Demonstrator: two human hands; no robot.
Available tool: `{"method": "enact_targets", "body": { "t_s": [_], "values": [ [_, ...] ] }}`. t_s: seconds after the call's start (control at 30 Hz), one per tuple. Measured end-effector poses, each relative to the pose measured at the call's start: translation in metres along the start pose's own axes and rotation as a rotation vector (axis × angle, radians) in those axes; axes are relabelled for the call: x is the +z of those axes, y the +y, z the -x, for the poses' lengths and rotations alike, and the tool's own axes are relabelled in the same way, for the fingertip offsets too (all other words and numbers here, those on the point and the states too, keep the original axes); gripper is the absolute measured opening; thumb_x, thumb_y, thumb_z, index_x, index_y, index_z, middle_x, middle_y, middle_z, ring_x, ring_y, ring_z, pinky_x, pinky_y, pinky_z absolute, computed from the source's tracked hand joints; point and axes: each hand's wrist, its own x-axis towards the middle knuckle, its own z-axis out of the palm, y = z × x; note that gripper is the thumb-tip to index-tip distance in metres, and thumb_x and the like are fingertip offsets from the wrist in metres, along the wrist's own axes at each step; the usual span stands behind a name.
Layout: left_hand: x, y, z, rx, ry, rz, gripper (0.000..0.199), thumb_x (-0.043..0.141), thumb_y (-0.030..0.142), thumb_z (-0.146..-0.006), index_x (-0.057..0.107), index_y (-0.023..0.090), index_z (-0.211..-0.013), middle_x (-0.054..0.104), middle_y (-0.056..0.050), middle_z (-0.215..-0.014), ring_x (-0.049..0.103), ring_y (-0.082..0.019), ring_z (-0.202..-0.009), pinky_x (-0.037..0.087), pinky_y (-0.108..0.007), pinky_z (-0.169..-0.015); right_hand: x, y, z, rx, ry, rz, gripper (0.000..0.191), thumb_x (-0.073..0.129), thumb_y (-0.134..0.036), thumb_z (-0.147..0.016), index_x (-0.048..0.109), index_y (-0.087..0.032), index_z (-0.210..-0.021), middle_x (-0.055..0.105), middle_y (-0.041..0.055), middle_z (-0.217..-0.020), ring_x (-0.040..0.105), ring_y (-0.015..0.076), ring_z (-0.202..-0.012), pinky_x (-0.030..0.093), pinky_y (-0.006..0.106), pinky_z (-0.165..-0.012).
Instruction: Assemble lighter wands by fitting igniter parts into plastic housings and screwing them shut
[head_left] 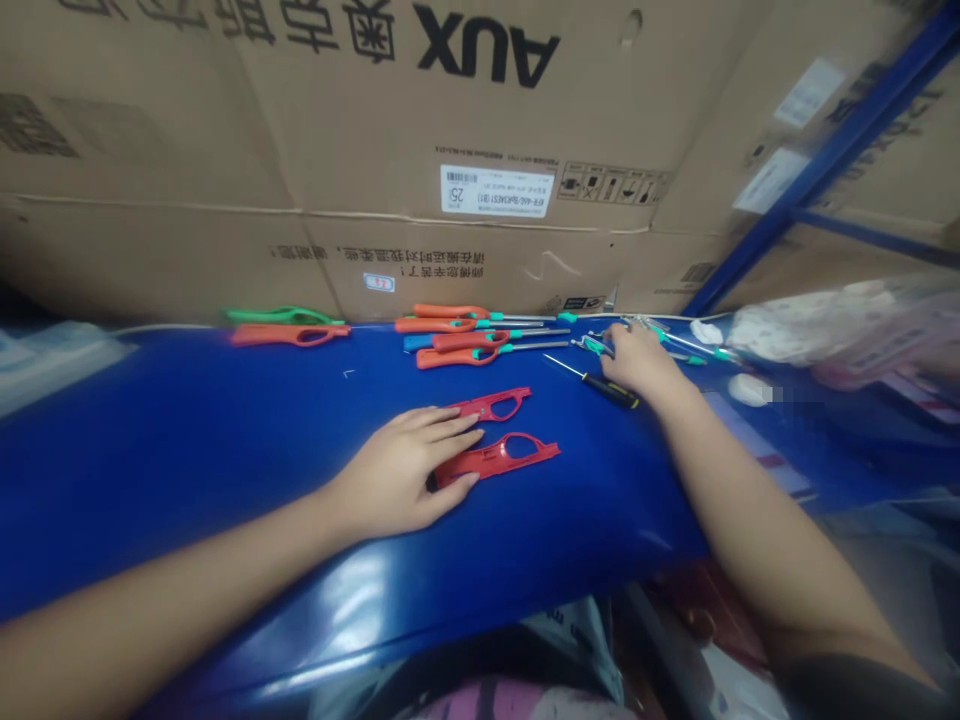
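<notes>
Beyond pink patterned cloth (517,702), resting spread left fingers (454,443) on two red plastic handle halves (491,462) on the blue table (262,450) while reaching right fingers (618,338), grip impossible to tell, among slim metal-and-green parts (596,347), seemingly selecting, calling for careful pinching.

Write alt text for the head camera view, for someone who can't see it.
On a blue work surface, a person's left hand rests on two red lighter shell pieces while the right hand touches small metal and teal parts beyond a screwdriver. Lighters with orange grips lie behind, before a large upside-down AUX cardboard box.
</notes>
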Motion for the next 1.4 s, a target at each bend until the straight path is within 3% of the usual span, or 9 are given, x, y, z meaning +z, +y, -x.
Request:
{"method": "enact_targets", "body": {
  "t_s": [0.13,0.23,0.4,0.57,0.67,0.83,1.07,1.3,1.4],
  "values": [
    [-0.001,0.0,0.0,-0.009,0.037,-0.008,0.047,0.058,0.041,-0.091,0.062,0.027,-0.136,0.061,-0.006,-0.142,0.055,-0.032,-0.134,0.045,-0.051,-0.111,0.002,0.013,-0.008,0.092,-0.106,0.014,0.028,0.059,-0.014,-0.083,0.066,-0.011,-0.11,0.064,0.0237,-0.118,0.061,0.0374,-0.112,0.05,0.045,-0.086],
    [-0.001,0.001,0.0,0.025,0.045,-0.005,0.047,0.057,0.046,-0.094,0.061,0.028,-0.137,0.063,-0.006,-0.141,0.057,-0.03,-0.132,0.045,-0.05,-0.111,0.001,0.014,-0.009,0.085,-0.084,-0.013,0.024,0.057,-0.012,-0.083,0.066,-0.014,-0.105,0.068,0.0198,-0.111,0.065,0.0332,-0.105,0.05,0.041,-0.083],
    [0.0,-0.001,0.0,0.09,0.06,-0.007,0.036,0.05,0.034,-0.099,0.066,0.024,-0.13,0.069,-0.005,-0.132,0.063,-0.025,-0.124,0.047,-0.046,-0.109,-0.008,0.012,-0.005,0.003,0.138,-0.11,0.026,0.045,-0.02,-0.094,0.055,-0.015,-0.117,0.068,0.0204,-0.116,0.065,0.031,-0.105,0.048,0.039,-0.088],
    [0.0,-0.005,0.0,0.075,0.111,-0.03,0.038,0.052,0.019,-0.09,0.067,0.015,-0.124,0.072,-0.009,-0.124,0.067,-0.028,-0.116,0.052,-0.047,-0.104,-0.014,-0.003,0.009,-0.322,0.41,-0.561,0.011,0.048,-0.025,-0.094,0.053,-0.02,-0.103,0.068,0.0103,-0.095,0.066,0.0246,-0.087,0.049,0.036,-0.081],
    [-0.002,-0.008,-0.001,0.028,0.14,0.003,0.036,0.056,0.018,-0.084,0.069,0.012,-0.117,0.073,-0.012,-0.118,0.068,-0.029,-0.112,0.054,-0.045,-0.1,-0.012,-0.023,0.025,-0.523,0.231,-0.825,0.015,0.047,-0.034,-0.097,0.053,-0.021,-0.102,0.064,0.004,-0.082,0.062,0.0187,-0.069,0.049,0.03,-0.063],
    [-0.003,-0.009,-0.004,-0.041,0.26,0.097,0.021,0.06,0.024,-0.088,0.067,0.015,-0.105,0.073,-0.01,-0.105,0.067,-0.025,-0.104,0.056,-0.041,-0.093,-0.004,-0.055,0.055,-0.805,0.023,-0.748,0.014,0.053,-0.03,-0.097,0.062,-0.02,-0.099,0.068,0.0047,-0.091,0.062,0.016,-0.078,0.049,0.028,-0.072],
    [0.003,-0.013,-0.005,-0.176,0.4,0.177,0.02,0.07,0.03,-0.088,0.054,0.018,-0.09,0.067,-0.002,-0.089,0.065,-0.015,-0.078,0.052,-0.025,-0.068,0.0,-0.063,0.07,-1.0,0.047,-0.675,0.018,0.055,-0.024,-0.098,0.069,-0.017,-0.105,0.071,0.0067,-0.097,0.064,0.0155,-0.082,0.051,0.027,-0.077],
    [0.001,-0.011,-0.003,-0.066,0.438,0.212,0.007,0.067,0.019,-0.092,0.064,0.017,-0.097,0.072,-0.001,-0.092,0.067,-0.01,-0.076,0.052,-0.019,-0.072,-0.004,-0.058,0.071,-1.053,-0.016,-0.398,0.028,0.044,-0.027,-0.104,0.066,-0.022,-0.121,0.07,0.0064,-0.108,0.066,0.0193,-0.095,0.051,0.031,-0.08],
    [-0.001,-0.011,-0.004,-0.045,0.438,0.218,0.009,0.068,0.02,-0.092,0.068,0.016,-0.1,0.073,-0.003,-0.093,0.067,-0.01,-0.076,0.052,-0.018,-0.071,-0.005,-0.056,0.07,-1.028,-0.06,-0.415,0.026,0.048,-0.028,-0.103,0.062,-0.022,-0.124,0.071,0.0056,-0.108,0.067,0.0187,-0.097,0.05,0.03,-0.081]
  ]
}}
